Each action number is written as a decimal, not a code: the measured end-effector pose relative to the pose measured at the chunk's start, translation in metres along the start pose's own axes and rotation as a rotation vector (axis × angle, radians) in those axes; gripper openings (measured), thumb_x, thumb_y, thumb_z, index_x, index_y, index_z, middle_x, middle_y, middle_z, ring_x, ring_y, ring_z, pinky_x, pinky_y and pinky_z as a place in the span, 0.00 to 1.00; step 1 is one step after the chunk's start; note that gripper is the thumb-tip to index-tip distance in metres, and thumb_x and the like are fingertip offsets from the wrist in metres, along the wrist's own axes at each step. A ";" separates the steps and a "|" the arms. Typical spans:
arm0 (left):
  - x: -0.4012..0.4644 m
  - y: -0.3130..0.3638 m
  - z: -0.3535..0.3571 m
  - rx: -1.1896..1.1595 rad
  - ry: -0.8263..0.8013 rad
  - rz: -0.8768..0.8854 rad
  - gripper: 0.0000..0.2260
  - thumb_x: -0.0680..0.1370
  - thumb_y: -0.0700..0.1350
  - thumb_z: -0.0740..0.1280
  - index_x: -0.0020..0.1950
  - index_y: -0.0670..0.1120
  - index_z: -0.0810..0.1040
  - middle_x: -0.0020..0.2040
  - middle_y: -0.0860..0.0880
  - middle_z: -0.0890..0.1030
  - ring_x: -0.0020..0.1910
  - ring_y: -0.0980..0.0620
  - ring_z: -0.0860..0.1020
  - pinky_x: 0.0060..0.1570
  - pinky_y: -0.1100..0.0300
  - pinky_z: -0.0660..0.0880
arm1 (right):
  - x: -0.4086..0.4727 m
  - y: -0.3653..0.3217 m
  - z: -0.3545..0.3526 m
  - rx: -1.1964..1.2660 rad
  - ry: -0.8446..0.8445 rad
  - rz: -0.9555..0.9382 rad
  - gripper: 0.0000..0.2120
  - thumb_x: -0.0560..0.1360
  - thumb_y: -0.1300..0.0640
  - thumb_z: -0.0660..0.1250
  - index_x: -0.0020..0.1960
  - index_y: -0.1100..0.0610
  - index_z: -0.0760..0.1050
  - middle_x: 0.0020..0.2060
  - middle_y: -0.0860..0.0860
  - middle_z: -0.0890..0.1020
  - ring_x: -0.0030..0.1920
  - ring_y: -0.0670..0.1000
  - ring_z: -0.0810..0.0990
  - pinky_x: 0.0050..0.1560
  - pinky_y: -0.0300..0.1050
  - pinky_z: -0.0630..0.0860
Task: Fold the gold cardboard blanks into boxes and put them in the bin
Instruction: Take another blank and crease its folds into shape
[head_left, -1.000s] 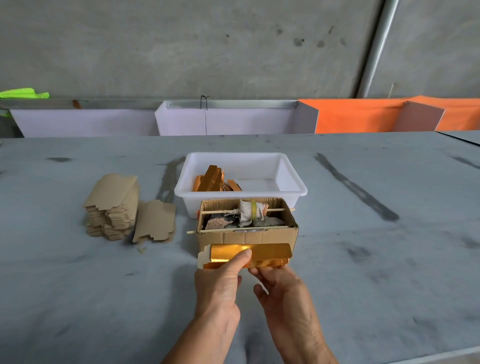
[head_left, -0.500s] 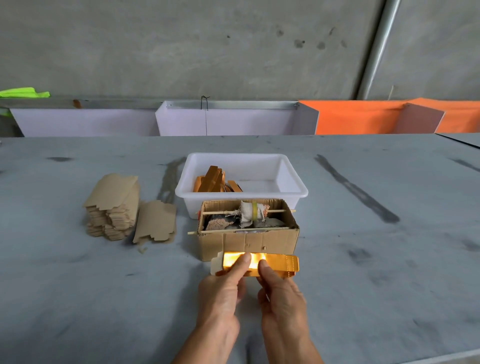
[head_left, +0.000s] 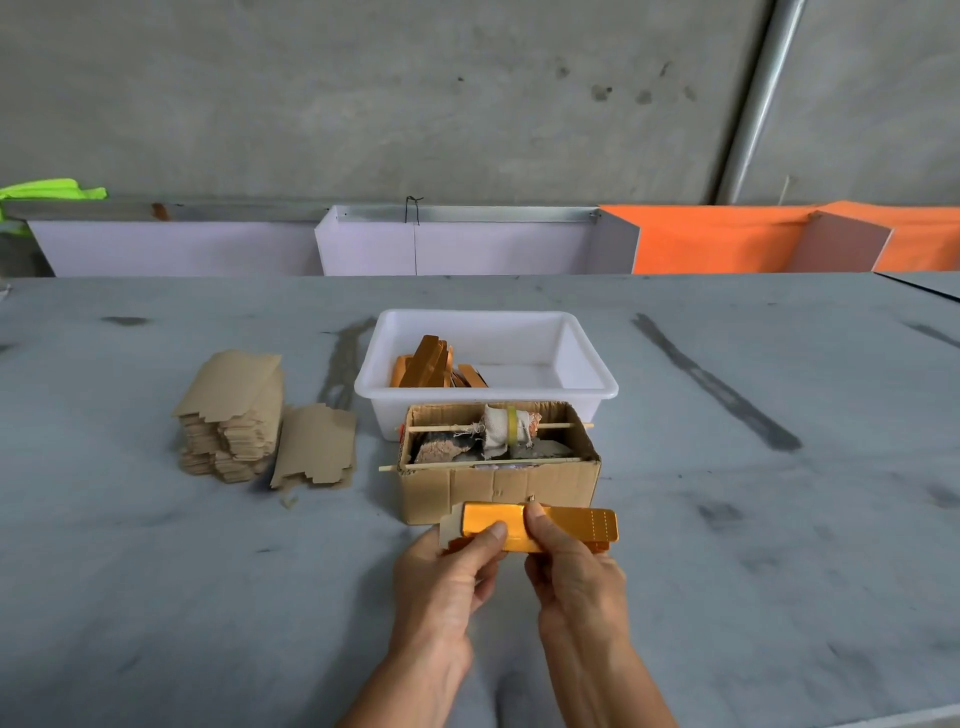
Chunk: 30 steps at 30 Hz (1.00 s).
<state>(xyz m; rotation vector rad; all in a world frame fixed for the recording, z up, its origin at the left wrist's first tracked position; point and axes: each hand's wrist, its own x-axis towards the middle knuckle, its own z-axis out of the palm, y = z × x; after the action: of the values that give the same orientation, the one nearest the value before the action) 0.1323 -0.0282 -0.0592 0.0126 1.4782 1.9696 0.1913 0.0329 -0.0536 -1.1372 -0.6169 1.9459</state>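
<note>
I log: gold blank (head_left: 540, 526), part-folded, held above the worktop (head_left: 779, 545) just before the cardboard box (head_left: 498, 488); left hand (head_left: 441, 582) and right hand (head_left: 571, 571) both pinching it. White bin (head_left: 592, 384) behind holds folded gold boxes (head_left: 426, 364).

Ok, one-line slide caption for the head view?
Both hands, left hand and right hand, hold a gold blank mid-fold before a cardboard box and white bin.

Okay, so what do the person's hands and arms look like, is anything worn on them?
Both are bare: the left hand and right hand show no gloves, rings, watch or bands, and both forearms are uncovered down to the bottom edge of the picture, with no sleeve in view.
</note>
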 end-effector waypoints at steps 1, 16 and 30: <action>0.000 0.002 0.000 -0.005 0.005 0.007 0.06 0.70 0.33 0.73 0.40 0.42 0.80 0.28 0.49 0.80 0.28 0.54 0.77 0.30 0.63 0.75 | 0.000 -0.002 0.001 -0.021 -0.011 -0.002 0.11 0.68 0.66 0.73 0.49 0.59 0.77 0.37 0.53 0.81 0.38 0.51 0.78 0.39 0.42 0.73; 0.011 0.029 -0.010 0.014 0.028 0.118 0.08 0.70 0.33 0.72 0.35 0.43 0.78 0.26 0.49 0.77 0.26 0.53 0.73 0.29 0.62 0.72 | -0.010 -0.025 0.006 -0.307 -0.115 -0.152 0.12 0.74 0.63 0.69 0.32 0.58 0.76 0.25 0.52 0.80 0.26 0.46 0.79 0.36 0.42 0.70; 0.051 0.108 0.002 0.208 -0.018 0.219 0.04 0.73 0.33 0.70 0.41 0.40 0.77 0.38 0.41 0.83 0.31 0.49 0.83 0.27 0.62 0.78 | 0.013 -0.060 0.100 -0.571 -0.393 -0.192 0.05 0.76 0.58 0.68 0.44 0.60 0.78 0.32 0.51 0.84 0.32 0.47 0.82 0.32 0.40 0.74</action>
<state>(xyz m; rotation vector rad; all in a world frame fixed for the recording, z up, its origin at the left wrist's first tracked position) 0.0398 -0.0151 0.0151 0.2931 1.7253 1.9673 0.1224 0.0763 0.0317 -0.9679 -1.5086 1.8851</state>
